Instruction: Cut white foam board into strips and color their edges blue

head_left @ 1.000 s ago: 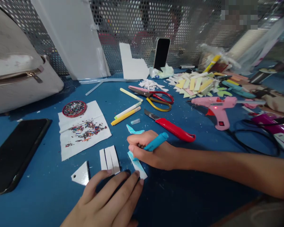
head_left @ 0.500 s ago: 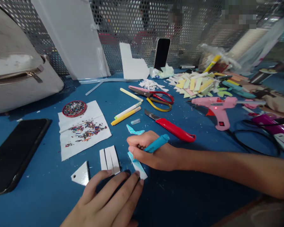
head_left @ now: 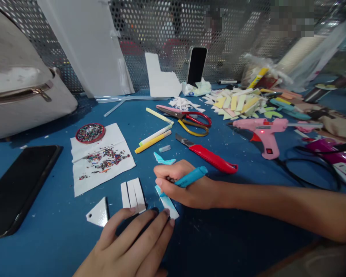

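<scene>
My right hand (head_left: 181, 184) grips a blue marker (head_left: 192, 177), its tip hidden behind the fingers, over a white strip (head_left: 167, 204) that is coloured light blue toward its far end. My left hand (head_left: 135, 242) lies spread on the table, its fingertips pressing the near end of that strip. Just beyond the left fingers are several plain white strips (head_left: 133, 194) side by side. A white triangular piece (head_left: 98, 212) with a small hole lies left of them. Past the right hand rests a bent blue-coloured piece (head_left: 163, 159).
Beyond the hands lie a red box cutter (head_left: 215, 157), scissors (head_left: 187, 117) and a yellow marker (head_left: 152, 141). A pink glue gun (head_left: 265, 132) sits at right. Glitter-covered paper (head_left: 121, 134), a phone (head_left: 20, 184) and a bag (head_left: 25, 96) are at left. Cut scraps (head_left: 238, 102) are heaped behind.
The marker in my right hand has tilted slightly lower, its back end shifting a little right. My left hand stays on the strip; the other things lie as before.
</scene>
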`<state>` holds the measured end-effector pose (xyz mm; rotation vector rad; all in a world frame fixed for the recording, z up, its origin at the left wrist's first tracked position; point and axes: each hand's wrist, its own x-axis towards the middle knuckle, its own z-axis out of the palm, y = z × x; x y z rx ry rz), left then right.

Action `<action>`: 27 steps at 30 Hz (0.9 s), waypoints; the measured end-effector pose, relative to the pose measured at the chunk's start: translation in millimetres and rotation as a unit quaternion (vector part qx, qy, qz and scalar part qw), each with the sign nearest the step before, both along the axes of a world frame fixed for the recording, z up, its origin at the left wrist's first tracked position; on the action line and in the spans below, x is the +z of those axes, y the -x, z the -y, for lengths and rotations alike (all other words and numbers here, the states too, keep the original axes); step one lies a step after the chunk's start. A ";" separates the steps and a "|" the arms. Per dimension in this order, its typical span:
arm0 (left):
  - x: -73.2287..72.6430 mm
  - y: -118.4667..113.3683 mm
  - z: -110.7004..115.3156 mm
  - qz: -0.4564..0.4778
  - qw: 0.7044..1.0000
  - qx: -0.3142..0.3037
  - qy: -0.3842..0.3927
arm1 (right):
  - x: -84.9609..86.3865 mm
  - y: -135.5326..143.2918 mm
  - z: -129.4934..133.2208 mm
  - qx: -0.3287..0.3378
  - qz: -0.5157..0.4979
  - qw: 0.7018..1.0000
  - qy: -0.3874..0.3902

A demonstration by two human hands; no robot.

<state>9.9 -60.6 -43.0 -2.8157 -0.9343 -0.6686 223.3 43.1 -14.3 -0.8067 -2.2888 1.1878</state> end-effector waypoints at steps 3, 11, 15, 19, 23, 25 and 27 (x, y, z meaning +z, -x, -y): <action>1.0 0.9 0.0 -0.005 1.000 0.000 -0.001 | -0.1 -0.9 0.3 0.027 0.012 0.999 -0.011; -1.2 2.7 0.3 -0.006 1.000 -0.005 -0.007 | -2.1 -4.0 -3.2 0.076 0.008 0.997 -0.004; 0.0 2.6 0.6 -0.001 1.000 0.001 0.001 | -2.4 -3.3 -3.5 0.049 -0.051 0.994 0.080; 1.6 2.3 2.9 0.002 1.000 0.001 0.007 | 0.4 -1.4 -0.1 -0.010 -0.028 0.999 0.031; 1.9 2.9 3.1 -0.003 1.000 0.003 0.006 | -0.3 -2.2 1.3 0.023 0.001 1.000 -0.007; 2.0 3.4 2.4 -0.002 1.000 0.005 0.006 | -1.8 -3.6 0.9 0.037 0.008 0.999 -0.020; 2.0 3.4 1.6 -0.001 1.000 0.002 0.005 | -2.8 -5.1 0.3 0.052 0.011 0.998 -0.023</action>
